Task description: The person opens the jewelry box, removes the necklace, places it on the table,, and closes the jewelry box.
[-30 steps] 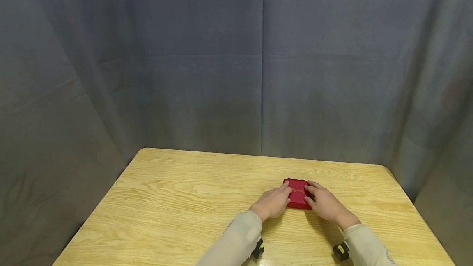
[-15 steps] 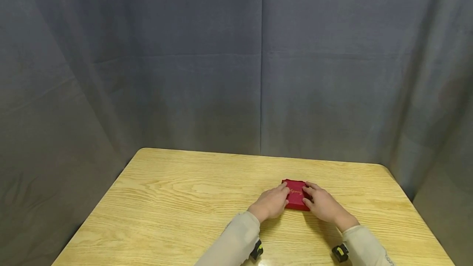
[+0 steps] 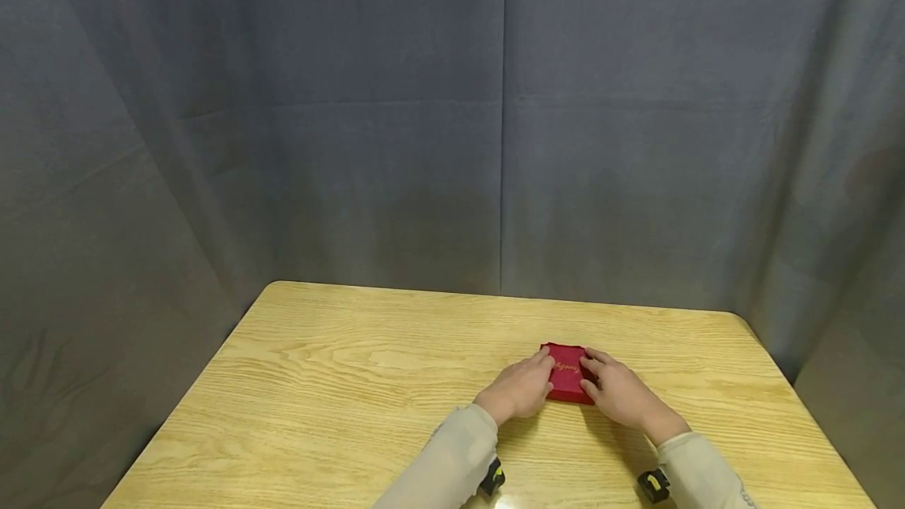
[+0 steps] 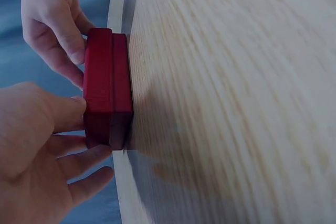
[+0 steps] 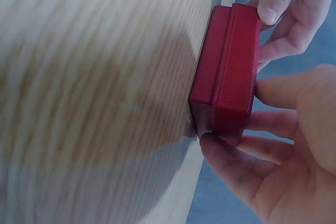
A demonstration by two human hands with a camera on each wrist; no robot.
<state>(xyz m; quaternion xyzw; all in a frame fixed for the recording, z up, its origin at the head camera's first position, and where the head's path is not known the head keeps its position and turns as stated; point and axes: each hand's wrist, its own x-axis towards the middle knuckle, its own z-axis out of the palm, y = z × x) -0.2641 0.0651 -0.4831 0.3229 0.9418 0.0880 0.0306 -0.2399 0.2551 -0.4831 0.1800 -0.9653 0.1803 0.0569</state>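
Note:
A small red gift box with gold script on its lid lies on the wooden table. My left hand holds its left side, and my right hand grips the right side. Seen from the left wrist, the lid sits over a narrower base, with the left thumb at the lid's edge. In the right wrist view the right thumb presses near the lid's top edge, while the fingers curl along the side of the box. The box's inside is hidden.
The pale wooden table has rounded far corners. Grey curtains hang behind it and along both sides. Small black devices sit under both wrists, the right wrist camera among them.
The box and both hands shift very slightly left and nearer in the head view early on, then stay put. Both hands keep the same hold on the box.

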